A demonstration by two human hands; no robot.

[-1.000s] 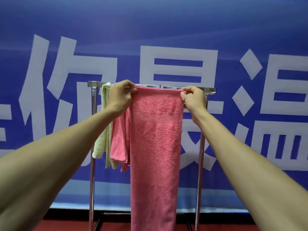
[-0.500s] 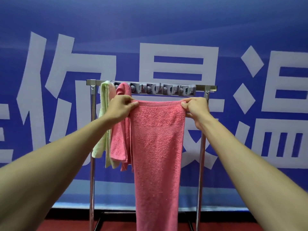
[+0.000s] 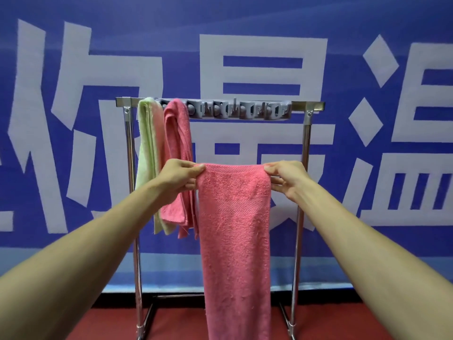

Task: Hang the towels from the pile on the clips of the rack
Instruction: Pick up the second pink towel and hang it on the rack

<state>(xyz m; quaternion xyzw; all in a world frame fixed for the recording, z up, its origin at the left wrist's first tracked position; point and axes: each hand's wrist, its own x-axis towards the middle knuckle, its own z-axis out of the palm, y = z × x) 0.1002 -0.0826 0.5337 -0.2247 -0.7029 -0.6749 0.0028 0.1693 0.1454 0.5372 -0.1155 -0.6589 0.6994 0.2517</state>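
Observation:
I hold a long pink towel (image 3: 235, 236) spread by its top edge, well below the rack's top bar. My left hand (image 3: 180, 177) pinches its left corner and my right hand (image 3: 286, 176) pinches its right corner. The towel hangs straight down to the frame's bottom. The metal rack (image 3: 306, 133) carries a grey strip of clips (image 3: 240, 110) along its top bar; several clips on the right part hold nothing. A light green towel (image 3: 145, 148) and a second pink towel (image 3: 177, 153) hang bunched from the strip's left end.
A blue banner (image 3: 367, 168) with large white characters fills the wall right behind the rack. Red floor (image 3: 98, 325) lies under the rack's base bars. The towel pile is out of view.
Both hands have lowered the pink towel from the top bar down to mid-height of the rack, uncovering the strip of clips. The two hung towels have not moved.

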